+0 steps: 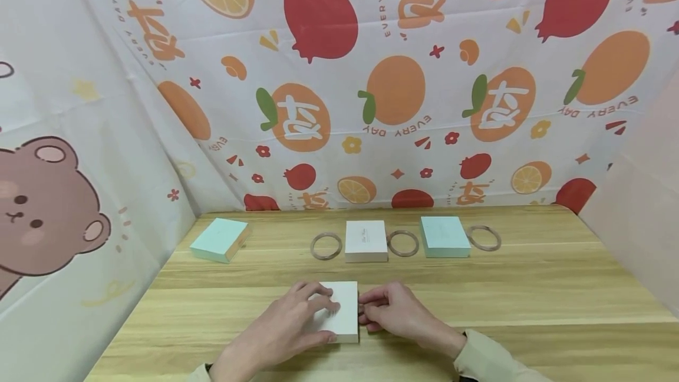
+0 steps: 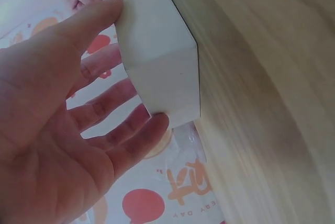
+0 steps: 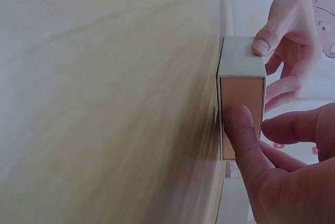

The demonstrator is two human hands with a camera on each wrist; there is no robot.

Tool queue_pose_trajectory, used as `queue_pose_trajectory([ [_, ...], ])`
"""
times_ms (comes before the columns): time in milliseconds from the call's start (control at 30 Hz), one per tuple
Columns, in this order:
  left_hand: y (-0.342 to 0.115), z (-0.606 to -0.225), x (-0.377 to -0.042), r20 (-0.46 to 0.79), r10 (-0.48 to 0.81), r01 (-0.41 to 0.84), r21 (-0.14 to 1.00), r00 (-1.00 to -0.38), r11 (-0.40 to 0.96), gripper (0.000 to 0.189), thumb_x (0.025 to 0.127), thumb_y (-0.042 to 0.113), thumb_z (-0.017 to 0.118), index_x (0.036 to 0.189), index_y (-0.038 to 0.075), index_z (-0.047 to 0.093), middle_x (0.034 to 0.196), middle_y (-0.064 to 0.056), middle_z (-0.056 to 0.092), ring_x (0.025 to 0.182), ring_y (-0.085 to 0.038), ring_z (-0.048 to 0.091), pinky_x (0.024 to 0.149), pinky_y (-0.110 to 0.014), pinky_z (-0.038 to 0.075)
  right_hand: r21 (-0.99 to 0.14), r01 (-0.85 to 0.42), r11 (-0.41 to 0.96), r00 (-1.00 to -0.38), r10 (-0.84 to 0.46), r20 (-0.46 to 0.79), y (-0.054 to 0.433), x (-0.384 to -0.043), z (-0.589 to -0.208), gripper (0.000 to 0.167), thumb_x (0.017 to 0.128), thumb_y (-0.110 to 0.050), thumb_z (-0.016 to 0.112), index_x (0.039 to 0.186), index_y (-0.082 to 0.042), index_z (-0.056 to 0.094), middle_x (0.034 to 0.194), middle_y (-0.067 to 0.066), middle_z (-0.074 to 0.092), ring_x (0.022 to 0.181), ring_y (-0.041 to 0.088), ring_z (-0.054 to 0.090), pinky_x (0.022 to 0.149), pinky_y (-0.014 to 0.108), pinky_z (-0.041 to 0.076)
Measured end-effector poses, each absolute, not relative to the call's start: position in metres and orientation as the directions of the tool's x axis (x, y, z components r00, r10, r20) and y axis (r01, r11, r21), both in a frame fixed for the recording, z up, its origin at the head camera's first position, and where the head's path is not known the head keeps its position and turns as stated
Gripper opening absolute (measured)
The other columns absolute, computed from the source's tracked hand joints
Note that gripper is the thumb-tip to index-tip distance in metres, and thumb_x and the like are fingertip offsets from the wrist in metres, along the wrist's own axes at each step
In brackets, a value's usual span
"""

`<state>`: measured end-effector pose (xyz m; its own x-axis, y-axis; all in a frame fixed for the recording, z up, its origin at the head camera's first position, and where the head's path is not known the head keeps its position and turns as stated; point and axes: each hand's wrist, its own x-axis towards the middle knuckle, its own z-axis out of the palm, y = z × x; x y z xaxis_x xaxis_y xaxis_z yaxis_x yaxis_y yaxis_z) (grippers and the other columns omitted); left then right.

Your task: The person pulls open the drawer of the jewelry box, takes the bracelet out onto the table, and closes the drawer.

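A flat white drawer box point(image 1: 347, 314) lies on the wooden table in front of the person. My left hand point(image 1: 283, 324) holds it from the left, fingertips on its top and thumb at its near edge. In the right wrist view, the brown end of its inner drawer point(image 3: 243, 93) shows, flush with the white sleeve. My right hand point(image 1: 401, 314) is at that end, its thumb point(image 3: 241, 124) against the brown face and a forefinger at the upper edge. The thumb covers part of the face, so I cannot tell what it pinches there.
Along the back of the table point(image 1: 504, 293) stand a mint box point(image 1: 218, 236) at left, a white box point(image 1: 366, 241) in the middle and another mint box point(image 1: 445, 236) at right. Three brownish rings lie among them. Printed fabric point(image 1: 350, 87) hangs behind the table.
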<state>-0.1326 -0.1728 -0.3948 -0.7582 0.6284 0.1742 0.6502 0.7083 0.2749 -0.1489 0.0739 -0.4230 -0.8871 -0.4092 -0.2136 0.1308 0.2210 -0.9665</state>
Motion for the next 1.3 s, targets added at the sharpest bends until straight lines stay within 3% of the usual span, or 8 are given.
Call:
queue_pose_trajectory([
  [800,-0.174,-0.400,-0.135,0.201,0.634,0.665,0.229,-0.747,0.711,0.035,0.090,0.050,0.074,0.115,0.025,0.075,0.126,0.001,0.065,0.114,-0.019,0.060,0.088,-0.039,0.059,-0.967,0.155,0.203,-0.917,-0.335,-0.217,0.102,-0.151,-0.420,0.031,0.099,-0.006,0.064,0.124,0.012,0.065,0.105,0.017,0.076,0.089,0.016,0.074,0.076,0.031,0.063],
  [1000,-0.190,-0.405,-0.142,0.288,0.605,0.660,0.159,-0.743,0.735,0.036,0.088,0.042,0.078,0.116,0.020,0.074,0.125,-0.004,0.067,0.114,-0.024,0.064,0.088,-0.043,0.060,-0.970,0.134,0.202,-0.918,-0.342,-0.198,0.106,-0.154,-0.418,0.033,0.099,-0.007,0.064,0.126,0.012,0.064,0.102,0.017,0.076,0.087,0.017,0.073,0.075,0.032,0.062],
  [1300,-0.220,-0.399,-0.155,0.268,0.562,0.615,0.189,-0.783,0.766,0.037,0.087,0.032,0.080,0.118,0.012,0.073,0.127,-0.012,0.067,0.113,-0.030,0.067,0.091,-0.047,0.058,-0.969,0.133,0.210,-0.911,-0.359,-0.203,0.110,-0.155,-0.419,0.031,0.097,-0.011,0.067,0.122,0.007,0.066,0.094,0.013,0.075,0.085,0.017,0.072,0.072,0.032,0.062],
])
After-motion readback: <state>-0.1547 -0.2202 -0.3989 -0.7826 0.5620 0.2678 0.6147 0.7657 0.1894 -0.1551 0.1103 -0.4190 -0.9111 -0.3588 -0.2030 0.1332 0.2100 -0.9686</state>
